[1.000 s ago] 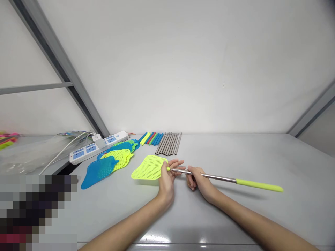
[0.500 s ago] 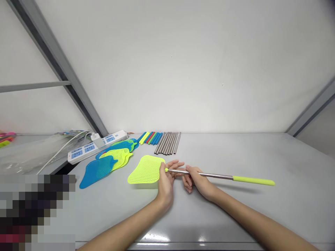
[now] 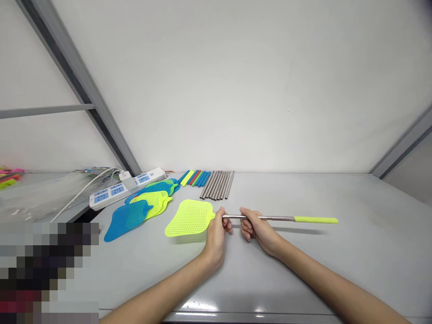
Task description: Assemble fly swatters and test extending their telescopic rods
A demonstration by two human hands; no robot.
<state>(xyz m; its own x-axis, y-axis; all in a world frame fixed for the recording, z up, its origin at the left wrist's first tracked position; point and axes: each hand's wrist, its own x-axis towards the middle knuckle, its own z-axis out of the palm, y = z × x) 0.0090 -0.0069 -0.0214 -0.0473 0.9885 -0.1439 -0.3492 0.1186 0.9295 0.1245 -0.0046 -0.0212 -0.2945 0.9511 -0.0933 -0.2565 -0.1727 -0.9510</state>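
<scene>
A fly swatter with a yellow-green mesh head, a steel rod and a yellow-green grip is held level above the table. My left hand is closed around the neck, where the head meets the rod. Farther right, my right hand is closed on the steel rod, its thumb on top. The rod's grip points to the right beyond it. Behind my hands lie several loose steel rods side by side, beside a row of coloured grips.
Loose blue and yellow-green swatter heads overlap on the table's left. Behind them runs a white power strip with a plug and cable. Clear plastic bags lie at far left. A wall closes off the back of the grey table.
My left fingers, spread before, have curled in around the neck. The swatter's grip end has swung up slightly and drawn left. My right hand has shifted a little to the right.
</scene>
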